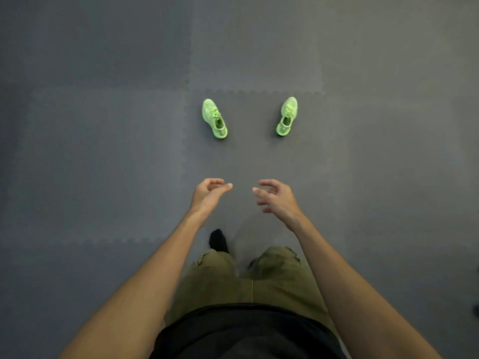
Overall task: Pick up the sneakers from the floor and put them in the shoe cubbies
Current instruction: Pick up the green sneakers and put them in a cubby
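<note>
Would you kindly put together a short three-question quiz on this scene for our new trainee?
1. True or false: the left hand already holds a sneaker.
2. How many green sneakers lie on the floor mat?
3. The toes of the left sneaker and the right sneaker point: A) toward the person B) away from the person C) at each other

Key
1. False: the left hand and the right hand are both empty, fingers curled open.
2. Two, set apart.
3. B

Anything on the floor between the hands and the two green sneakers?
Nothing visible. Only bare grey floor mat lies between the left hand and left sneaker, and between the right hand and right sneaker.
</note>
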`<state>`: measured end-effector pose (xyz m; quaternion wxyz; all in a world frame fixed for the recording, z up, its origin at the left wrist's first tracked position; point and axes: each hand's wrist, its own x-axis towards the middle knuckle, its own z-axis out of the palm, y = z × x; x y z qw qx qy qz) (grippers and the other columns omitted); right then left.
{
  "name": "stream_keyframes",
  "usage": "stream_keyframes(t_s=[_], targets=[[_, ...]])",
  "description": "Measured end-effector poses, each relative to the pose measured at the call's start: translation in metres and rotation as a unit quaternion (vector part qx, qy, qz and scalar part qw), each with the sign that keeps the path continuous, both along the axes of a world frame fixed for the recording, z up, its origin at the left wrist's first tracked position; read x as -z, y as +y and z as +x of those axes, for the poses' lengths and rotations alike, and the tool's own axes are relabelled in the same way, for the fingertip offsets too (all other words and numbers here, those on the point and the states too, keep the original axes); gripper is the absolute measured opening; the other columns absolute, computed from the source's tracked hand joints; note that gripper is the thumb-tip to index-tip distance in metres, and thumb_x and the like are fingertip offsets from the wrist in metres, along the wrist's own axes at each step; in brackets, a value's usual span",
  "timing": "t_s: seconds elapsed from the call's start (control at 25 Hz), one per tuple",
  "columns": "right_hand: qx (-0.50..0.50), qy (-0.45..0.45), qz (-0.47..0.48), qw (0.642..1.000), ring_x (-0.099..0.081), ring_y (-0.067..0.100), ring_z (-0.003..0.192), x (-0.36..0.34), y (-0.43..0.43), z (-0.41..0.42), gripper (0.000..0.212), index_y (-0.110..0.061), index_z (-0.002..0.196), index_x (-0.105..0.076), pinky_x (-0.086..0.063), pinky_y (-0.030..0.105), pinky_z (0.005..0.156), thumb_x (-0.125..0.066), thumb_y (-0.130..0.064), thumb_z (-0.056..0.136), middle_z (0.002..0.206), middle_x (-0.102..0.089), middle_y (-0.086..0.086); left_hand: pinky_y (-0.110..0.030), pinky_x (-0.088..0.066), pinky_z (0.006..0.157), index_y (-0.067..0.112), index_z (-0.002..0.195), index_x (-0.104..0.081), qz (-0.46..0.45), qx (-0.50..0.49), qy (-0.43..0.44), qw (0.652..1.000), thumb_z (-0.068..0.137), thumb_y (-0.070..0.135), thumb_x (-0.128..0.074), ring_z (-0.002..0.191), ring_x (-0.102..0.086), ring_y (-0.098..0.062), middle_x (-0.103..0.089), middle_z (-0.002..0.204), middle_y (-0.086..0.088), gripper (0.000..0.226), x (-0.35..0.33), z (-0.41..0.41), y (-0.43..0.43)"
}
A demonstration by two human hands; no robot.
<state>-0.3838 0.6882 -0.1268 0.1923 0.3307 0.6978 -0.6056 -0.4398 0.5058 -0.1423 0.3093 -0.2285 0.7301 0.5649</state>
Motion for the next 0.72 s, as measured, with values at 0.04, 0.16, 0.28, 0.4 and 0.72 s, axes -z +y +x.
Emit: stream_keyframes(t_s=[0.04,0.16,0.28,0.4,0.72], targets=[[0.018,0.003,-0.006,1.0,-0.065,0.02,0.078,0.001,0.02,-0.025,0.037,-0.009,0.121,-0.063,-0.051,0.031,0.061,-0.073,-0.026,0.09,0.092,-0.069,0.006,-0.029,-0.052,0.068,0.009,0.121,-0.061,0.007,0.011,-0.006,1.0,0.087,0.027,-0.074,0.076,-0.063,-0.016,-0.066,0.1,-0.005,0.04,0.0,-0.03,0.019],[0.041,0.008,-0.029,0.999,-0.066,0.016,0.081,0.017,0.071,-0.101,0.038,-0.013,0.12,-0.064,-0.053,0.033,0.066,-0.073,-0.031,0.089,0.095,-0.07,0.003,-0.026,-0.048,0.057,0.011,0.116,-0.061,-0.013,0.046,-0.009,0.999,0.09,0.025,-0.071,0.063,-0.057,-0.015,-0.066,0.097,-0.01,0.031,0.011,-0.114,0.067],[0.027,0.003,-0.042,0.999,-0.067,0.016,0.084,0.061,0.122,-0.192,0.038,-0.017,0.118,-0.065,-0.055,0.035,0.069,-0.073,-0.036,0.087,0.099,-0.072,0.004,-0.024,-0.046,0.06,0.016,0.101,-0.065,-0.038,0.044,-0.003,0.998,0.09,0.023,-0.07,0.068,-0.056,-0.012,-0.066,0.098,-0.007,0.014,0.046,-0.201,0.116],[0.009,-0.036,-0.043,0.998,-0.068,0.016,0.086,0.105,0.174,-0.274,0.038,-0.017,0.117,-0.067,-0.059,0.04,0.074,-0.074,-0.037,0.085,0.1,-0.072,0.003,-0.023,-0.047,0.062,0.014,0.104,-0.066,-0.073,0.008,-0.031,0.997,0.091,0.024,-0.069,0.071,-0.059,-0.012,-0.067,0.1,-0.006,0.015,0.088,-0.276,0.158],[0.032,-0.115,-0.016,0.993,-0.07,0.023,0.091,0.27,0.259,-0.405,0.027,-0.018,0.107,-0.069,-0.056,0.034,0.067,-0.077,-0.031,0.085,0.106,-0.073,0.011,-0.035,-0.054,0.086,0.015,0.102,-0.068,-0.126,-0.056,-0.075,0.988,0.089,0.019,-0.071,0.087,-0.061,-0.017,-0.067,0.094,0.0,0.014,0.261,-0.414,0.208]])
